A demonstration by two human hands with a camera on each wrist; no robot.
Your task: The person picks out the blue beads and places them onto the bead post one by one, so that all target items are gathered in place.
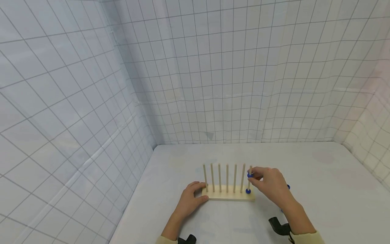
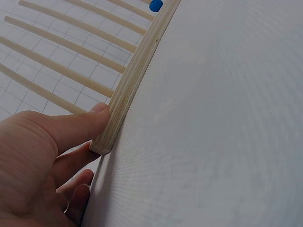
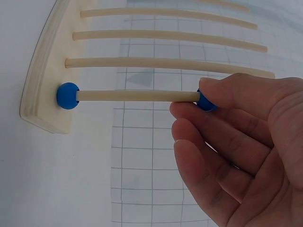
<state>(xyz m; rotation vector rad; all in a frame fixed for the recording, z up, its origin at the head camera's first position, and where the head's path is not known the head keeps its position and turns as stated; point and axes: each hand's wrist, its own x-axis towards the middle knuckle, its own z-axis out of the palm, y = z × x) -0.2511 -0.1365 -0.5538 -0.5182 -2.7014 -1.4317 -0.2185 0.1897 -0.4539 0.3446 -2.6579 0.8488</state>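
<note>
A pale wooden base (image 1: 228, 195) with a row of several upright pegs (image 1: 227, 178) stands on the table. My left hand (image 1: 189, 200) grips the base's left end, thumb on the front edge and fingers behind, as the left wrist view also shows. One blue bead (image 3: 68, 96) sits at the bottom of the rightmost peg (image 3: 137, 96). Around the upper part of that same peg is a second blue bead (image 3: 207, 100), pinched between the thumb and fingers of my right hand (image 1: 271, 184). The other pegs carry no beads.
Partly hidden behind the right hand and forearm, more blue pieces (image 1: 288, 186) lie on the white table (image 1: 170, 169). Grid-patterned white sheeting (image 1: 228, 84) hangs behind and at both sides. A black curved wrist mount (image 1: 278, 226) sits by the right wrist.
</note>
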